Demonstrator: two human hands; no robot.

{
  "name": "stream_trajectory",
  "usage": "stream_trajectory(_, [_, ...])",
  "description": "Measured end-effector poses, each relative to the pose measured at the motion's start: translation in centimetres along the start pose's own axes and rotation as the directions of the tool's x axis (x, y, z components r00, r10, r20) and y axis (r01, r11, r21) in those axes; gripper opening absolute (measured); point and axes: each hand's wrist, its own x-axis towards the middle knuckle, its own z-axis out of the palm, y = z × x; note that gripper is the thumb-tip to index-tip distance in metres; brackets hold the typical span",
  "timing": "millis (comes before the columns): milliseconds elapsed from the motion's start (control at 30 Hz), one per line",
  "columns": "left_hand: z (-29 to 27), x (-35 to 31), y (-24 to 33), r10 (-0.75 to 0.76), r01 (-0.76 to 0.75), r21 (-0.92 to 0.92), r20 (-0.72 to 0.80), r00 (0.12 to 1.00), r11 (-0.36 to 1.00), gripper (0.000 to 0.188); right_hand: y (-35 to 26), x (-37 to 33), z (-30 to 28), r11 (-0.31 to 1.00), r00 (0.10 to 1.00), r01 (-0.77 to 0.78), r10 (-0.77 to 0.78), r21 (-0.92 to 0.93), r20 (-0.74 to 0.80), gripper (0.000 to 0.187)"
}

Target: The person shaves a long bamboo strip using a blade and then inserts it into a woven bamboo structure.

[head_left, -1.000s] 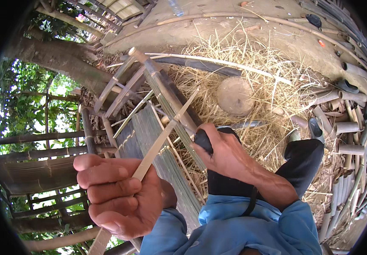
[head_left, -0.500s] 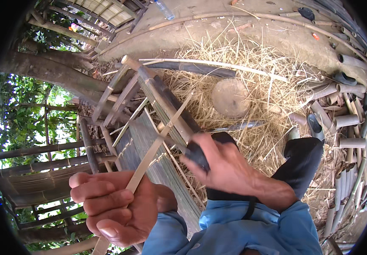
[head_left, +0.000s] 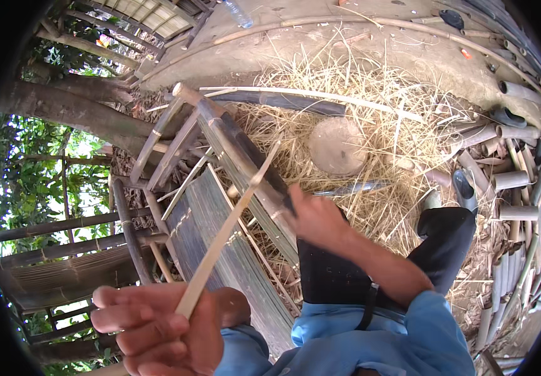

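Note:
My left hand (head_left: pixel 164 332) is closed around a long pale bamboo strip (head_left: pixel 223 241), gripping it between thumb and fingers. The strip slants up and away, narrowing toward its far tip. My right hand (head_left: pixel 324 219), smeared by motion, is closed beside the near part of a thick bamboo pole (head_left: pixel 239 153). A black-handled knife shows in it in the earlier frame; now its blade is hidden and only a dark edge shows by the fingers. The strip's middle crosses over the pole in view.
A slatted bamboo bench (head_left: pixel 220 232) lies beneath my left arm. Beyond the pole, a round wooden block (head_left: pixel 337 145) sits among heaped bamboo shavings (head_left: pixel 402 138). Cut bamboo tubes (head_left: pixel 511 180) line the right side. A plastic bottle (head_left: pixel 238 14) lies at the far left.
My right hand has swung away from me and slightly right, along the pole. My left hand has lowered a little toward me and left, with the strip still in it.

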Motion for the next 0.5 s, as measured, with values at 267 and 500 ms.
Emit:
stream_trajectory(267, [-0.9, 2.3, -2.4, 0.061, -0.059, -0.017, 0.211, 0.976, 0.998, 0.039, 11.3, 10.2, 10.8, 0.998, 0.996, -0.062, 0.062, 0.0, 0.058, 0.036])
stream_trajectory(500, [-3.6, 1.3, -7.7, 0.071, -0.08, 0.012, 0.348, 0.935, 0.997, 0.033, 20.2, 17.7, 16.1, 0.971, 0.968, -0.237, 0.234, 0.015, 0.091, 0.037])
